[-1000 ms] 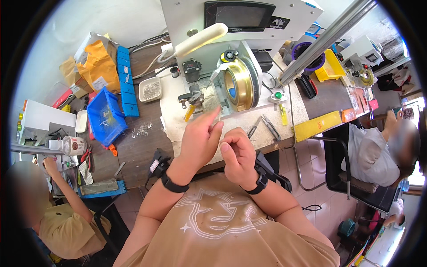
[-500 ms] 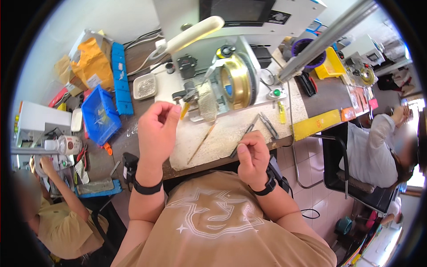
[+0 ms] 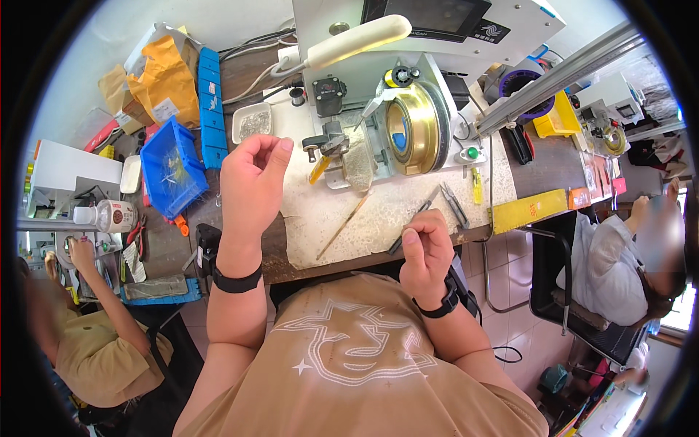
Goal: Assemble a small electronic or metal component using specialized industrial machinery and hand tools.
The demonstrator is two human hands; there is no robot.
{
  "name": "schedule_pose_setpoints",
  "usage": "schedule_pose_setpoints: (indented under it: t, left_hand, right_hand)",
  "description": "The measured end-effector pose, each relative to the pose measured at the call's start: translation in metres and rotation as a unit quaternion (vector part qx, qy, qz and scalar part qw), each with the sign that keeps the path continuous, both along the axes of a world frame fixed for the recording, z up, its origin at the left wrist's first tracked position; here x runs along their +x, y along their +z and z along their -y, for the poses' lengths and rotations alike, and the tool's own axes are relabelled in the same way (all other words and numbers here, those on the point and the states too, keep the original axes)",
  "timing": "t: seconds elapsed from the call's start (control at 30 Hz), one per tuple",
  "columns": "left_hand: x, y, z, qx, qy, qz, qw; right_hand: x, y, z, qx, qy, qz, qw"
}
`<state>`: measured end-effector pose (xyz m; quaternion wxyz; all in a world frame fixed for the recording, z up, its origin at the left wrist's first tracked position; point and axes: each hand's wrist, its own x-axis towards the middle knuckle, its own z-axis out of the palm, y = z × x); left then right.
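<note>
My left hand (image 3: 251, 178) is raised over the bench, its thumb and fingertips pressed together beside the small white tray (image 3: 252, 122). What that pinch holds, if anything, is too small to see. My right hand (image 3: 429, 251) hovers at the bench's front edge, fingers curled in with the thumb against them; I cannot make out anything in it. Just beyond it lies a dark slim tool (image 3: 415, 224), and tweezers (image 3: 455, 205) lie to its right. Between my hands, a thin brown stick (image 3: 344, 226) rests on the stained white sheet (image 3: 309, 244).
A machine with a brass wheel (image 3: 416, 135) and a pale lamp arm (image 3: 360, 42) stands ahead. On the left are a blue bin (image 3: 173, 171), a white bottle (image 3: 109, 216) and a co-worker (image 3: 95, 328). Another person (image 3: 608, 262) sits at right beside a yellow strip (image 3: 528, 210).
My left hand has moved left and farther back, away from the machine's clamp toward the white tray. My right hand has barely moved over the bench. The whole view has shifted slightly.
</note>
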<state>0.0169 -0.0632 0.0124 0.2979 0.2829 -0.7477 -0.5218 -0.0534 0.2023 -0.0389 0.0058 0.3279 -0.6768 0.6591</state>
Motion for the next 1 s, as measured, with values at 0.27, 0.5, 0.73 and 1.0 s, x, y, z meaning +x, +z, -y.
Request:
schedule_pose_setpoints:
  t: [0.27, 0.5, 0.73, 1.0]
  left_hand:
    - [-0.009, -0.008, 0.004, 0.066, -0.025, 0.079, 0.994]
    - [-0.013, -0.019, 0.008, 0.155, -0.073, 0.071, 0.983]
    - [-0.026, -0.015, 0.018, 0.139, -0.015, 0.059, 0.988]
    - [-0.042, -0.010, 0.025, 0.196, -0.151, 0.066, 0.967]
  right_hand:
    - [-0.001, -0.002, 0.002, -0.003, -0.001, 0.009, 1.000]
    - [0.001, -0.002, 0.008, -0.016, 0.012, 0.017, 1.000]
    - [0.001, -0.002, 0.017, -0.018, 0.026, 0.018, 0.999]
    - [0.004, 0.005, 0.035, -0.009, 0.057, 0.040, 0.998]
